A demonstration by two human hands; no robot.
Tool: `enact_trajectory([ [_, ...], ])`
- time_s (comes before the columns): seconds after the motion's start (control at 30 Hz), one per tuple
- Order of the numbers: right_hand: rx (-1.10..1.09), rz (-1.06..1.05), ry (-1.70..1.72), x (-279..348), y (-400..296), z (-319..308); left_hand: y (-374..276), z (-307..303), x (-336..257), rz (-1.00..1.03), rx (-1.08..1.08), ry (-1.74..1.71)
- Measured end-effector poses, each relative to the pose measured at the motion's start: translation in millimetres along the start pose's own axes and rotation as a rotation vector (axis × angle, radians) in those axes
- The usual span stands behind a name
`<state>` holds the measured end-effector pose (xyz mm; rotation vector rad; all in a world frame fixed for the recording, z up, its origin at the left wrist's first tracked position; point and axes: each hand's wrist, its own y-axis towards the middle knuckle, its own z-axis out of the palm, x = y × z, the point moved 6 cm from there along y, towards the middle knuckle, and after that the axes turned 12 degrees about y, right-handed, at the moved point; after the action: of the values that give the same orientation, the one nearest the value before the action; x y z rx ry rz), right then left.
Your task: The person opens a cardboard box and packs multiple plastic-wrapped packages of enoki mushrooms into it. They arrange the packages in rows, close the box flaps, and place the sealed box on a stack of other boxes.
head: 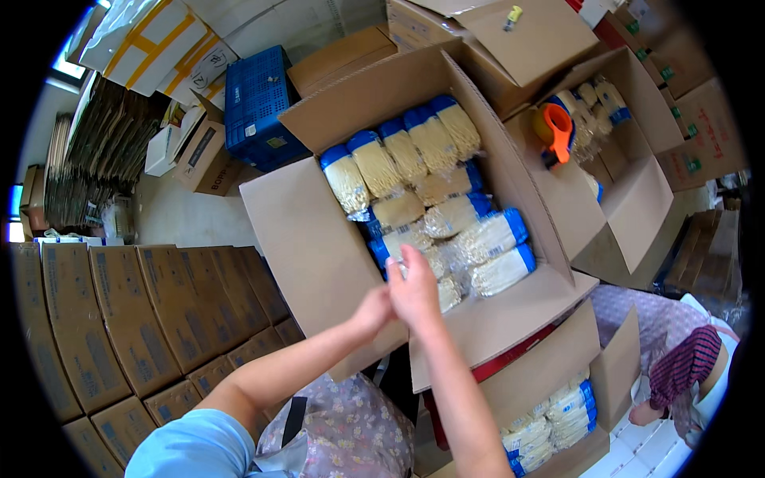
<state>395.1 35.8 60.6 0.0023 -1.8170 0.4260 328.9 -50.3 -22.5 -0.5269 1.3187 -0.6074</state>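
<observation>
Before me stands a large open cardboard carton (pixel 311 224) with its flaps spread. Inside lie clear and blue plastic packets (pixel 376 164) of pale, thin-stemmed food that looks like enoki mushrooms. Several packets line the far side in a row; others lie crosswise, two of them (pixel 502 269) near the right wall. My right hand (pixel 415 290) is over the carton's near left part, close to the packets, with thumb and finger apart and nothing visible between them. Beside its wrist is my left hand (pixel 376 310), slightly blurred, its fingertips partly hidden behind the right hand.
Another open carton (pixel 639 203) at right holds similar packets, with an orange tape dispenser (pixel 559 131) by it. Below is a third carton (pixel 544 364) of packets. Stacked cartons (pixel 167 305) stand left, a blue plastic crate (pixel 257 107) behind. A person's striped sleeve (pixel 687 364) shows at right.
</observation>
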Motion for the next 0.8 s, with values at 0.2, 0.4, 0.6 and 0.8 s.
enact_trajectory([
  [0.2, -0.084, 0.586, 0.552, -95, 117, 27, 97, -78, -35, -0.193, -0.549, -0.991],
  [0.4, -0.231, 0.54, 0.846, -135, 200, 7, 151, -86, -47, -0.005, -0.383, -1.158],
  [0.6, -0.291, 0.494, 1.233, -112, 202, 39, 142, -87, -58, 0.148, -0.29, -1.11],
  [0.8, -0.244, 0.512, 1.118, -64, 193, 26, 107, -82, -95, 0.14, -0.219, -1.295],
])
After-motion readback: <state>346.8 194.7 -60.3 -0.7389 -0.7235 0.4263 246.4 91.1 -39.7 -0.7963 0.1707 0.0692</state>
